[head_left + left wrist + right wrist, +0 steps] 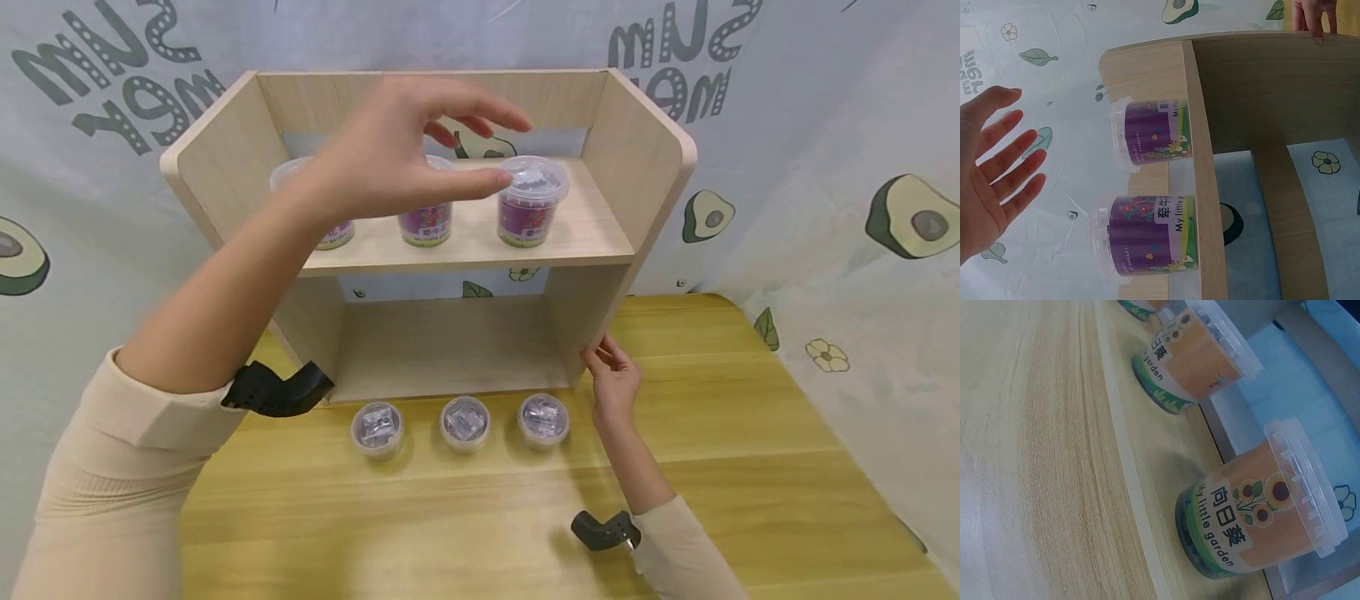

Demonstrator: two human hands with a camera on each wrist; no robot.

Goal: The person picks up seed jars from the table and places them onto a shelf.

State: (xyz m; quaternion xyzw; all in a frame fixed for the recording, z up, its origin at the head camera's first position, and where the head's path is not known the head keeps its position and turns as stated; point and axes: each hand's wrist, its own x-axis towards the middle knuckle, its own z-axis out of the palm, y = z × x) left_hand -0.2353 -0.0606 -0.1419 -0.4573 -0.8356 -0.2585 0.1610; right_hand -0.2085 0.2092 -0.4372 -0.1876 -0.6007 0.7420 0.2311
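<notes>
My left hand (420, 146) is raised over the upper board of a small wooden shelf (480, 267), its thumb and fingers spread apart. Nothing is in this hand (997, 162); the left wrist view shows a gap between it and the lidded cups. Three purple-labelled cups stand on that board: the right cup (531, 204), the middle cup (426, 221) and the left cup (335, 236), partly covered by my forearm. Low on the right, my right hand (617, 387) holds the front edge of the shelf's side panel between thumb and fingers.
On the table (480, 517), three lidded cups with orange sunflower labels stand in a row before the shelf: a left cup (377, 429), a middle cup (464, 423) and a right cup (543, 421). A printed cloth (810, 250) hangs behind.
</notes>
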